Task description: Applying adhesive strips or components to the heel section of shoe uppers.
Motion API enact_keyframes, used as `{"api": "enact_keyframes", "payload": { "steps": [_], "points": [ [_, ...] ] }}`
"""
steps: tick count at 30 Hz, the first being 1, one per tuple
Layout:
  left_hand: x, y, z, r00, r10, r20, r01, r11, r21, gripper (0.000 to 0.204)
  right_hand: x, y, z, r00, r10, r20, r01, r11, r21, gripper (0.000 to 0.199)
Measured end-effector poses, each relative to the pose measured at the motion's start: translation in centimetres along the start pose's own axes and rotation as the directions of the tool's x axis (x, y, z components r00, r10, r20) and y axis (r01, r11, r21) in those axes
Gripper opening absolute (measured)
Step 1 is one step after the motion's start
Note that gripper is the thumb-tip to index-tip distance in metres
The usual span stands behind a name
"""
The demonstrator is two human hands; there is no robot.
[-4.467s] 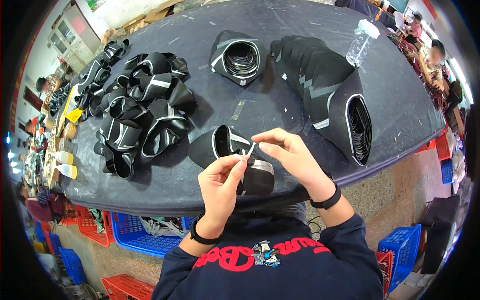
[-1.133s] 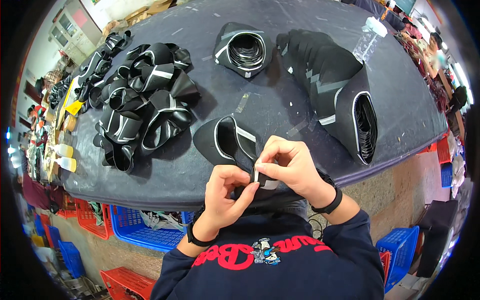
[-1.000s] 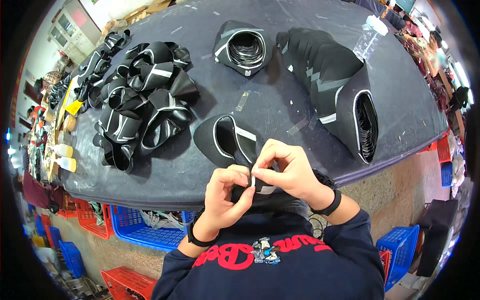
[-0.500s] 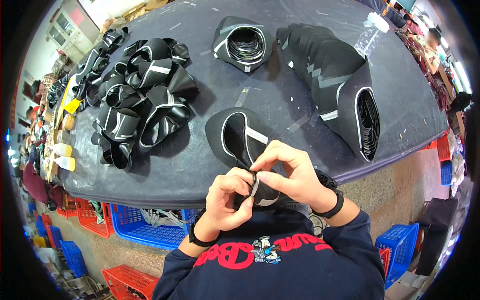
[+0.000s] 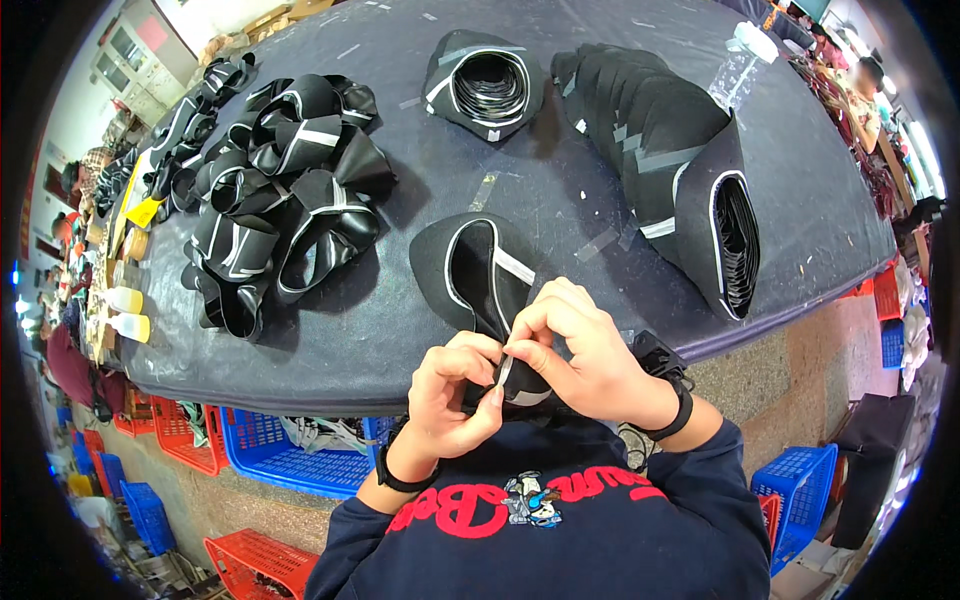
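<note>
Both hands are curling closed on a black rubbery sleeve piece with white edge trim [image 5: 478, 280], which is lying at the near edge of the dark grey bench [image 5: 400, 330]. The left hand [image 5: 455, 390] is gripping its near end, fingers folded around it. The right hand [image 5: 580, 350] is pinching a small pale strip [image 5: 507, 368] against that same end, thumb and fingertips pressed together. Both forearms are coming up from the lower edge, wrists bent inward, each wearing a dark band. On the bench, a loose heap of similar black pieces [image 5: 270, 190] is lying to the left and a nested row of black pieces [image 5: 670, 160] to the right. Blue and red plastic crates [image 5: 290, 460] are sitting on the floor below.
</note>
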State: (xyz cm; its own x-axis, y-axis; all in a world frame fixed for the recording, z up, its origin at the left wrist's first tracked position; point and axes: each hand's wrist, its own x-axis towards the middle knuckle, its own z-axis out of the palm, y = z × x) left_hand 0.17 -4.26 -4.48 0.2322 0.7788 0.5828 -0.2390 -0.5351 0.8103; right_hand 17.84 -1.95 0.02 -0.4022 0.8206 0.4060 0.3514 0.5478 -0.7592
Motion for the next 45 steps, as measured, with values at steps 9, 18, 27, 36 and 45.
{"api": "enact_keyframes", "payload": {
  "steps": [9,18,27,36,45],
  "points": [
    [0.8,0.5,0.0,0.994,0.069,0.084,-0.072,0.996,0.044,0.027,-0.9,0.6,1.8,0.986,0.164,0.02,-0.165,0.966,0.201,0.009],
    [1.5,1.3,-1.2,0.983,-0.003,0.181,0.025,0.993,-0.117,0.03,1.5,1.6,-1.2,0.967,-0.203,0.157,0.165,0.96,0.228,0.017],
    [2.7,4.1,-3.0,0.898,-0.356,0.257,0.281,0.916,0.287,0.036,1.4,1.4,-2.0,0.881,-0.095,0.463,-0.004,0.978,0.209,0.027],
    [2.8,3.0,-4.6,0.864,-0.372,0.339,0.321,0.926,0.199,0.016,0.5,1.9,-2.6,0.941,-0.153,0.3,0.039,0.934,0.355,0.021],
    [3.0,2.6,-3.1,0.882,-0.367,0.296,0.368,0.928,0.056,0.011,0.6,0.5,-1.2,0.93,-0.1,0.354,-0.071,0.895,0.44,0.019]
  ]
}}
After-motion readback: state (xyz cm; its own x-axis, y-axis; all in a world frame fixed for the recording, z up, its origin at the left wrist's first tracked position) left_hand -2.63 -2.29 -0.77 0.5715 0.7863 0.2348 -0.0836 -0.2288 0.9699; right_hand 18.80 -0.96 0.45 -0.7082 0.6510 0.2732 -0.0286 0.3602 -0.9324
